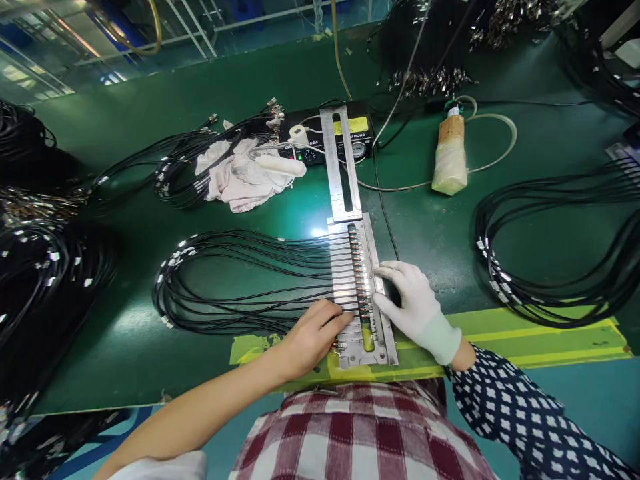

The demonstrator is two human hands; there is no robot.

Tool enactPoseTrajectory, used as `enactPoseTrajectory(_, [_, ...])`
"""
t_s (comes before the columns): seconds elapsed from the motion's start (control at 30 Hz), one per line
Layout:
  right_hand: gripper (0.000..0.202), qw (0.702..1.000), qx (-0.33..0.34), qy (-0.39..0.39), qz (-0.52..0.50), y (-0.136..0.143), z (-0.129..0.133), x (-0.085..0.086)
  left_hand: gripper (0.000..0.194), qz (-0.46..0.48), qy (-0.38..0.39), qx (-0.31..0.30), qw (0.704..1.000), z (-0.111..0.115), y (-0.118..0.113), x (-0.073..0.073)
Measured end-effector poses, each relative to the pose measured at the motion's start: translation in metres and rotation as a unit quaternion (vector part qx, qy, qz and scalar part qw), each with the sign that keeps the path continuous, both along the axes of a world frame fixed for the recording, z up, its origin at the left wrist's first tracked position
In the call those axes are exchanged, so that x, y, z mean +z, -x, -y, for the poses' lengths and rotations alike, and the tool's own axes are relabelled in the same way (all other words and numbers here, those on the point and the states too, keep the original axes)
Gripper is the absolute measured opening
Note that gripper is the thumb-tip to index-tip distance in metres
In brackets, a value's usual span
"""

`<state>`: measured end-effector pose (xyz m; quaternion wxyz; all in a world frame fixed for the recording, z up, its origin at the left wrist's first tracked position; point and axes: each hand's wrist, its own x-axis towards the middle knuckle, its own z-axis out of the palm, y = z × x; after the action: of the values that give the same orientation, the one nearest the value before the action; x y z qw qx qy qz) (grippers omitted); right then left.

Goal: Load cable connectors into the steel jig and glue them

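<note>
A metal fixture point(345, 267) lies on the green table, with a row of black cables point(240, 241) laid side by side in its slots. The cable ends with small connectors sit along its long opening, and the cables loop out to the left. My bare left hand point(315, 333) is at the lower left edge of the fixture, thumb and index finger closed on a black cable near its slot. My right hand point(413, 303), in a white glove, rests on the fixture's right bar, thumb and fingers apart at its edge; whether it grips anything is unclear.
A black control box point(310, 130) stands behind the fixture, a slotted metal plate point(340, 167) leaning over it. Left of it lies a white cloth point(240, 180). A wrapped bottle point(450, 157) with a tube stands at the right. Cable bundles point(500, 280) lie on both sides.
</note>
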<state>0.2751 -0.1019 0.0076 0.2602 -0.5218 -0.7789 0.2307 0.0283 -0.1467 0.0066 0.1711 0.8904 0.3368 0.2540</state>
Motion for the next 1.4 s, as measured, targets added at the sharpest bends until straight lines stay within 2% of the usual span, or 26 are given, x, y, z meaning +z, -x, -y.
enactPoseTrajectory(0.07, [0.033, 1.0, 0.001, 0.005, -0.001, 0.0, 0.0, 0.0, 0.032, -0.001, 0.004, 0.0, 1.0, 0.002, 0.001, 0.0])
enactPoseTrajectory(0.2, [0.032, 1.0, 0.001, 0.008, -0.007, -0.001, -0.002, 0.001, 0.033, -0.055, -0.039, 0.046, 0.997, 0.007, 0.005, -0.001])
enactPoseTrajectory(0.3, [0.033, 1.0, 0.003, 0.003, 0.001, 0.0, -0.003, 0.002, 0.036, -0.088, -0.044, 0.041, 0.994, 0.007, 0.009, 0.002])
enactPoseTrajectory(0.43, [0.048, 0.995, 0.017, 0.018, 0.098, 0.007, 0.007, 0.007, 0.038, -0.054, 0.065, 0.026, 0.996, 0.006, 0.016, 0.014])
enactPoseTrajectory(0.5, [0.046, 0.99, 0.023, 0.02, 0.137, 0.011, 0.015, 0.01, 0.035, -0.027, 0.118, 0.039, 0.992, 0.009, 0.025, 0.019])
enactPoseTrajectory(0.6, [0.039, 0.989, 0.027, -0.001, 0.145, 0.016, 0.019, 0.012, 0.023, -0.018, 0.149, 0.045, 0.988, 0.02, 0.041, 0.02])
enactPoseTrajectory(0.73, [0.04, 0.986, 0.025, -0.027, 0.164, 0.02, 0.008, 0.011, 0.016, -0.054, 0.154, 0.063, 0.985, 0.027, 0.052, 0.016])
enactPoseTrajectory(0.87, [0.042, 0.99, 0.024, -0.024, 0.139, 0.014, -0.005, 0.01, 0.015, -0.064, 0.154, 0.084, 0.982, 0.022, 0.049, 0.019])
enactPoseTrajectory(1.0, [0.041, 0.998, 0.037, 0.014, 0.046, -0.003, -0.014, 0.009, 0.015, -0.022, 0.111, 0.1, 0.989, 0.016, 0.044, 0.021])
enactPoseTrajectory(1.13, [0.035, 1.0, -0.006, 0.005, 0.005, -0.011, -0.02, 0.005, 0.023, 0.03, 0.047, 0.075, 0.996, 0.009, 0.032, 0.013])
enactPoseTrajectory(1.27, [0.034, 1.0, 0.001, 0.016, 0.006, -0.009, -0.02, 0.002, 0.024, 0.054, 0.047, 0.068, 0.995, 0.001, 0.015, 0.004])
enactPoseTrajectory(1.4, [0.033, 1.0, 0.001, 0.026, 0.005, -0.008, -0.02, 0.003, 0.023, 0.038, 0.043, 0.052, 0.997, -0.005, 0.005, -0.004])
